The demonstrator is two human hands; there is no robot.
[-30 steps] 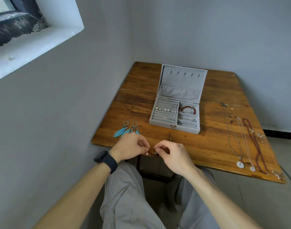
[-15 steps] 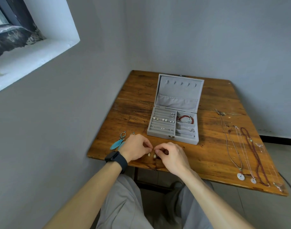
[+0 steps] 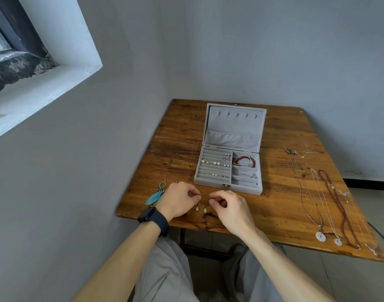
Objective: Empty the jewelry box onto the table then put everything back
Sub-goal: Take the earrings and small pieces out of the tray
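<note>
A grey jewelry box (image 3: 210, 182) stands open on the wooden table (image 3: 274, 203), lid upright. Its ring rows hold pearl studs (image 3: 215, 163) and small earrings; a red bead bracelet (image 3: 243, 160) lies in the right compartment. In front of the box, my left hand (image 3: 179, 200) and my right hand (image 3: 229, 209) each pinch the hook of a white drop earring. The two drop earrings (image 3: 201, 208) rest on the table between my hands. Blue feather earrings (image 3: 155, 196) lie left of my left hand, partly hidden by it.
Several necklaces (image 3: 313, 197) lie stretched out on the right side of the table, among them a dark red bead strand (image 3: 339, 208) and chains with white round pendants (image 3: 320, 236). Grey walls close in left and behind. My knees are under the near table edge.
Both hands moved forward from the table's near edge and lowered the two white drop earrings onto the wood. The camera tilted, so the table sits lower in view.
</note>
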